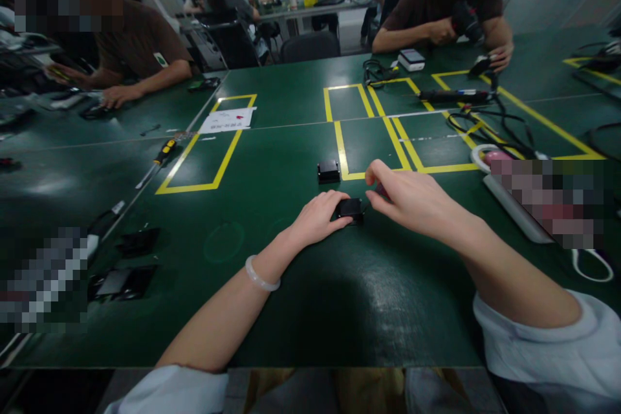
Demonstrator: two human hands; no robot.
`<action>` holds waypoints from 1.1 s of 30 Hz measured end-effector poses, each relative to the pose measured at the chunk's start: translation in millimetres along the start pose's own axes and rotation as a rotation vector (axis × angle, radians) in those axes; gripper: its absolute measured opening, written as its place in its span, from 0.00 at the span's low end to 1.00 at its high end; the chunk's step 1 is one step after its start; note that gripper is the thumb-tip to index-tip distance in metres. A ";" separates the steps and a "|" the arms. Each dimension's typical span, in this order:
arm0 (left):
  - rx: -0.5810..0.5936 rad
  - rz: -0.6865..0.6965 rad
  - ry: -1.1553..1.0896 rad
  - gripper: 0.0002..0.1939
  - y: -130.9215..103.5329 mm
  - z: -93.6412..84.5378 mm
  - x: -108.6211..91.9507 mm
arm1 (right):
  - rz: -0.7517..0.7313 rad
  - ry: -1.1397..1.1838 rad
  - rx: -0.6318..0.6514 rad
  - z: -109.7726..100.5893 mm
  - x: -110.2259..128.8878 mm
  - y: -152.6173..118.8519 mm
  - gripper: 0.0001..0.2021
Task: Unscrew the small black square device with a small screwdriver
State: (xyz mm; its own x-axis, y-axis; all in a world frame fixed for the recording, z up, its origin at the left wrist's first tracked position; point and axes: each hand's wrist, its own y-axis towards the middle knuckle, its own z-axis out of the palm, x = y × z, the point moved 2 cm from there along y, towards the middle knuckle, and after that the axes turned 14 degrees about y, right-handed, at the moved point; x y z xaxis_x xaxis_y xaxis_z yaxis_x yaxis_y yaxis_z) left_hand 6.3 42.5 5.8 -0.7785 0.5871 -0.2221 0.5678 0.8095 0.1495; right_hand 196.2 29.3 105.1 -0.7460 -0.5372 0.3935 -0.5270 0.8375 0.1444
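Note:
On the green table [286,272], my left hand [320,217] is closed round the left side of a small black box-shaped part [350,208]. My right hand [400,197] is just to the right of that part, thumb and forefinger bent toward each other. Something small and dark shows between those fingers, too hidden to name. A second black block [328,171] sits a little beyond my left hand, touched by neither hand.
A yellow-black screwdriver [165,151] and paper label [228,120] lie left. Dark parts [121,281] lie near left. A phone-like item [538,200] and black cables [504,123] are right. Across the table, one person holds a power driver [467,21]; another sits left.

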 end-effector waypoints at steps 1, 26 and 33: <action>-0.001 0.000 -0.001 0.20 -0.1 0.0 0.0 | 0.001 -0.005 0.003 0.1 0.4 0.2 0.09; -0.009 0.001 0.015 0.19 -0.1 -0.1 -0.9 | -0.010 0.014 0.000 1.5 -2.7 1.2 0.08; 0.000 0.000 0.002 0.19 0.2 -1.4 -1.6 | 0.015 -0.053 -0.002 2.0 1.3 1.2 0.11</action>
State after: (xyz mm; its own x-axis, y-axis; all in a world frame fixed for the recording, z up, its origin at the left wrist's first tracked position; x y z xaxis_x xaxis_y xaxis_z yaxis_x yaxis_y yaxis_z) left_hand 7.3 41.8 7.6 -0.7792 0.5869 -0.2198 0.5676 0.8096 0.1497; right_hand 193.8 29.3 104.0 -0.7747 -0.5287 0.3468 -0.5146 0.8459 0.1400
